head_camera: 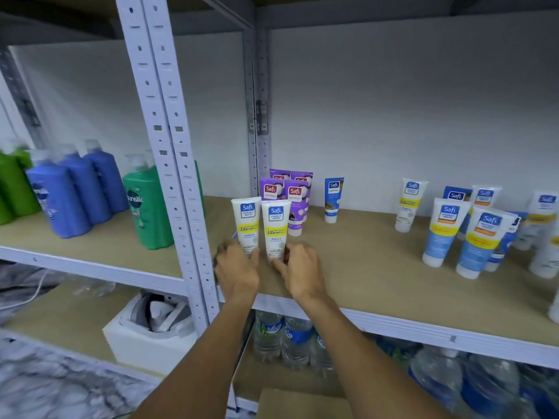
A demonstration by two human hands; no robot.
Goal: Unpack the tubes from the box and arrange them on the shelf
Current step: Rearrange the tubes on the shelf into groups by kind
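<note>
Head view: the left tube (246, 220) and right tube (276, 226) stand cap-down, long axes upright, touching side by side at the shelf (378, 267) front. The left hand (237, 269) grips the first at its base and the right hand (299, 272) pinches the second. Both read "Safi Perfect White Vitamin C"; the purple tubes (295, 204) just behind read "Safi Naturals".

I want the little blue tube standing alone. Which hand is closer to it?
Right. The right hand holds the right white tube, in front and left of the blue tube; the left hand, on the left white tube, is farther left.
</note>
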